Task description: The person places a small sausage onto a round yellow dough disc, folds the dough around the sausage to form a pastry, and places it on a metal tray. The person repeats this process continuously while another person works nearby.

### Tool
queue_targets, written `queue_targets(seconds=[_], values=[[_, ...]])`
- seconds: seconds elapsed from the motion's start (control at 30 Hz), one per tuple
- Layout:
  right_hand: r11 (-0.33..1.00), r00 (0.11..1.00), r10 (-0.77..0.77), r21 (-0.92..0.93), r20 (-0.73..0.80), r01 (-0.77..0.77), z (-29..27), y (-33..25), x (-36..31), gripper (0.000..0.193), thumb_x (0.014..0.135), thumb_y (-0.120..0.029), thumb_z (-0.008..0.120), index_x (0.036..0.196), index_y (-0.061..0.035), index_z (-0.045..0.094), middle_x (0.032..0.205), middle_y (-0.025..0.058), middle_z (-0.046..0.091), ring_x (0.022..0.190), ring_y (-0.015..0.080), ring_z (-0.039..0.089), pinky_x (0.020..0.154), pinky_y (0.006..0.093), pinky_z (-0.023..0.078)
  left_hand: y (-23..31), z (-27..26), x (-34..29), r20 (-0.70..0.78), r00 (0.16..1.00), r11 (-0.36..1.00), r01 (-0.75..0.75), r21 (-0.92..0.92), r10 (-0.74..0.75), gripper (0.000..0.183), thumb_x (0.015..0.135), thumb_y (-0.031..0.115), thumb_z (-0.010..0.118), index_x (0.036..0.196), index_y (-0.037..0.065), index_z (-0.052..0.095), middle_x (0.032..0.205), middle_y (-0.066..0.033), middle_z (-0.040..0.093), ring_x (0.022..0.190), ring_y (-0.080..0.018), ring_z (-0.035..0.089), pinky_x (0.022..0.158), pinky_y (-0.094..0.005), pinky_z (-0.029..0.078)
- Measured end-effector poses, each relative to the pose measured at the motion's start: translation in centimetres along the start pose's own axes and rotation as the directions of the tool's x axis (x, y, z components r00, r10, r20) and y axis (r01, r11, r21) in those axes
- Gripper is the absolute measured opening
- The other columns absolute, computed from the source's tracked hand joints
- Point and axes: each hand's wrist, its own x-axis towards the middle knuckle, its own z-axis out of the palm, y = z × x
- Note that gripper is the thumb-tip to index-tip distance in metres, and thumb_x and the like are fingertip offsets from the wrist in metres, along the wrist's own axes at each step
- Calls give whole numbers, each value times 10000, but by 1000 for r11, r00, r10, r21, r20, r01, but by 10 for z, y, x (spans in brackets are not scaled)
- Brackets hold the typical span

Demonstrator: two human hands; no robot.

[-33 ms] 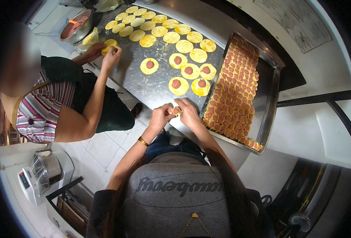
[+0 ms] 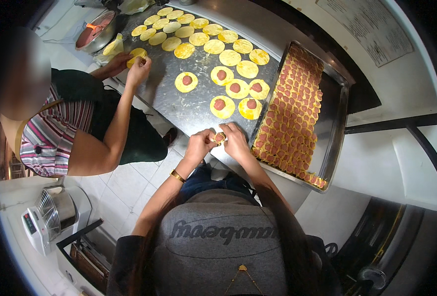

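Between my two hands, over the near edge of the metal table (image 2: 171, 98), is a small dumpling (image 2: 220, 137), yellow wrapper around pinkish meat filling. My left hand (image 2: 199, 145) pinches its left side with closed fingers. The fingers of my right hand (image 2: 235, 143) curl around its right side. Just beyond my hands lie several flat round yellow wrappers topped with meat, the closest being a filled wrapper (image 2: 222, 107). Farther back, plain wrappers (image 2: 213, 46) are spread in rows. To my right, a large metal tray (image 2: 330, 143) holds closely packed dumplings (image 2: 290, 113) with open tops.
At the left stands a co-worker (image 2: 105, 113), both hands on a yellow wrapper (image 2: 137, 57). A metal bowl (image 2: 84, 43) of pink filling with an orange-handled tool sits at the far left. A white mixer (image 2: 55, 217) is at the lower left, and a wall borders the tray's right.
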Motion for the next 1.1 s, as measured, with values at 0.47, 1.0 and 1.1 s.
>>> queue_targets(seconds=[0.47, 1.0, 1.1], values=[[999, 987, -33, 45, 156, 26, 8, 14, 6, 307, 693, 64, 626, 970, -65, 659, 929, 111, 607, 863, 306, 606, 758, 403, 495, -8, -9, 8, 80, 992, 995, 97, -37, -94, 214, 763, 113, 721, 924, 2, 634, 673, -111, 637, 615, -190, 650, 592, -319, 511], [850, 792, 442, -85, -421, -519, -277, 351, 121, 340, 691, -6, 678, 1024, -77, 680, 984, 101, 670, 917, 229, 637, 814, 334, 496, -43, -56, -78, -244, 922, 953, 298, -48, -301, 110, 782, -10, 660, 884, 2, 620, 739, -39, 631, 711, -90, 602, 659, -256, 493], [865, 833, 420, -118, -361, -488, -273, 363, 129, 376, 643, 2, 670, 1011, -74, 687, 913, 90, 683, 862, 206, 646, 780, 295, 486, -24, -54, -95, -263, 911, 943, 333, 19, -317, 110, 784, 1, 661, 886, 4, 619, 743, -52, 638, 707, -116, 615, 676, -261, 503]])
